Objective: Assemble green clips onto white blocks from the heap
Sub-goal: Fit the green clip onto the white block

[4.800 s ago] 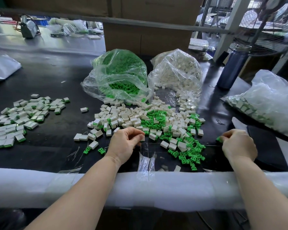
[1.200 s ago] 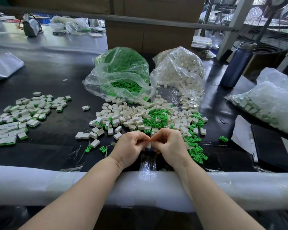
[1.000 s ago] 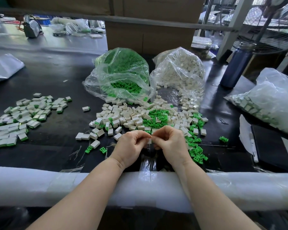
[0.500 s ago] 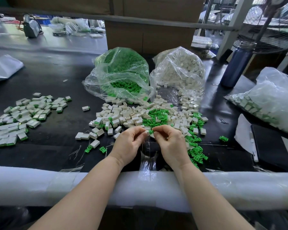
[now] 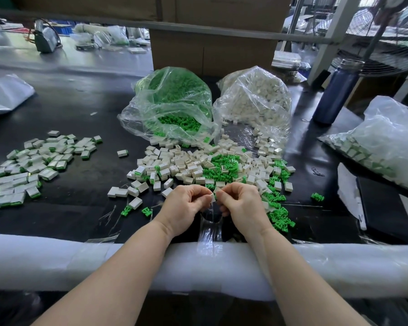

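A heap of loose white blocks [image 5: 189,162] mixed with green clips [image 5: 222,167] lies mid-table. Just in front of it my left hand [image 5: 186,207] and my right hand [image 5: 242,205] meet, fingertips pinched together around one small white block [image 5: 213,196]. Whether a green clip sits between the fingers is hidden. More green clips [image 5: 278,214] trail to the right of my right hand. A pile of assembled blocks with green ends [image 5: 35,162] is spread at the left.
An open bag of green clips [image 5: 174,104] and a bag of white blocks [image 5: 257,100] stand behind the heap. A blue bottle [image 5: 335,90] and a bag of finished pieces [image 5: 382,142] sit at right. A padded white rail [image 5: 57,262] runs along the near edge.
Both hands stay joined at the same spot; the fingers have shifted slightly and the white block now shows between the fingertips. Earlier, the right hand came in from the far right.
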Demonstrator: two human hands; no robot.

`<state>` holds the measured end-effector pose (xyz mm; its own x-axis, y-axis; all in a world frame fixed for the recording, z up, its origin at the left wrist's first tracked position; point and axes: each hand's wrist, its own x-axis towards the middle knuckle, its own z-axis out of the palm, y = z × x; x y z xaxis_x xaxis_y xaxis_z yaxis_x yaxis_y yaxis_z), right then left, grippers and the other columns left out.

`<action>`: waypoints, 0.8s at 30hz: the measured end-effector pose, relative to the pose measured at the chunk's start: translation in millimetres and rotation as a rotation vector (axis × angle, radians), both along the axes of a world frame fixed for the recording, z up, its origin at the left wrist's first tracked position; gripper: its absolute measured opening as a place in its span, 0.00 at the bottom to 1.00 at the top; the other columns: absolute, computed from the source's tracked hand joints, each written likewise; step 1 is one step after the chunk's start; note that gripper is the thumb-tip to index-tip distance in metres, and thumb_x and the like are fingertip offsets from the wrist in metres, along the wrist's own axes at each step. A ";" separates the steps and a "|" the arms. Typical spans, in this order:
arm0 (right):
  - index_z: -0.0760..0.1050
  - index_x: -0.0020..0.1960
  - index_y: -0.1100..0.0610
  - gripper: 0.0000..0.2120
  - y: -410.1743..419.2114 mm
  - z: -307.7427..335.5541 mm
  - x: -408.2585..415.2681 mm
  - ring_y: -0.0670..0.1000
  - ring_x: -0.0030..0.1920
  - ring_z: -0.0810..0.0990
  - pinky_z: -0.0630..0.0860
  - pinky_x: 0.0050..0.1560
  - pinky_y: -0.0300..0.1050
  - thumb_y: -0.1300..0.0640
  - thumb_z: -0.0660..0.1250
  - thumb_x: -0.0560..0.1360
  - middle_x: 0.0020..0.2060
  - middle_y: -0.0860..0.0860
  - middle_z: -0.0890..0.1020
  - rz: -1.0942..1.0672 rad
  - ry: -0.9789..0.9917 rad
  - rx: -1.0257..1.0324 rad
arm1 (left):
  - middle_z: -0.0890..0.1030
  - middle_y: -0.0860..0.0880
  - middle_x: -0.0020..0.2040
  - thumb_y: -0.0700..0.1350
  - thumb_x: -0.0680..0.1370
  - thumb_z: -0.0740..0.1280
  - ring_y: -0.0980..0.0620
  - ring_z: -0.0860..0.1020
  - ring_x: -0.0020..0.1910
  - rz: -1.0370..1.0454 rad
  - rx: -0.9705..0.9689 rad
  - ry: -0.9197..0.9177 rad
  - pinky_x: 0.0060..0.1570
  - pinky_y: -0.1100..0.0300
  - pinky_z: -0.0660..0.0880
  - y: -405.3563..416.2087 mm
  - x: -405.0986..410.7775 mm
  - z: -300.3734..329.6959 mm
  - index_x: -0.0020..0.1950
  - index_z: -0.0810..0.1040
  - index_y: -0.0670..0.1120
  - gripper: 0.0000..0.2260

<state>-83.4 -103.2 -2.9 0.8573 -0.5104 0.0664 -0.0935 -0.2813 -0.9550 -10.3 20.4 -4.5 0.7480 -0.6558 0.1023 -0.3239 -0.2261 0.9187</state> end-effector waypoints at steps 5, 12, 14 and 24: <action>0.75 0.34 0.53 0.12 -1.3 -1.7 -1.5 0.40 0.25 0.74 0.74 0.31 0.35 0.62 0.68 0.75 0.26 0.47 0.78 0.021 0.029 -0.072 | 0.80 0.53 0.36 0.40 0.76 0.67 0.59 0.76 0.37 0.009 0.058 -0.065 0.48 0.63 0.75 0.1 0.5 -3.4 0.47 0.81 0.45 0.04; 0.76 0.34 0.53 0.10 -0.7 -1.5 0.2 0.43 0.28 0.75 0.74 0.35 0.40 0.61 0.69 0.74 0.27 0.48 0.78 0.022 0.042 -0.134 | 0.81 0.52 0.39 0.40 0.76 0.67 0.59 0.78 0.39 0.000 0.085 -0.174 0.47 0.67 0.74 -0.6 0.1 -5.3 0.47 0.82 0.44 0.04; 0.77 0.34 0.54 0.10 1.3 -1.0 -0.6 0.44 0.27 0.77 0.76 0.33 0.41 0.61 0.69 0.73 0.27 0.50 0.79 0.007 -0.015 -0.069 | 0.81 0.54 0.37 0.39 0.76 0.67 0.62 0.77 0.36 0.011 0.031 -0.117 0.46 0.67 0.75 -0.8 0.1 -4.9 0.46 0.81 0.46 0.04; 0.74 0.47 0.49 0.11 -2.3 -6.6 1.6 0.46 0.33 0.80 0.78 0.37 0.41 0.66 0.63 0.76 0.33 0.49 0.80 -0.103 -0.042 -0.082 | 0.81 0.53 0.37 0.39 0.76 0.67 0.63 0.79 0.35 0.066 -0.100 0.026 0.41 0.71 0.75 -3.9 2.7 -3.7 0.43 0.78 0.50 0.06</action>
<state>-81.8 -105.5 -9.5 0.7965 -0.5868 0.1462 -0.0861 -0.3493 -0.9331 -7.6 16.5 -8.2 0.7924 -0.5925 0.1451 -0.2873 -0.1527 0.9456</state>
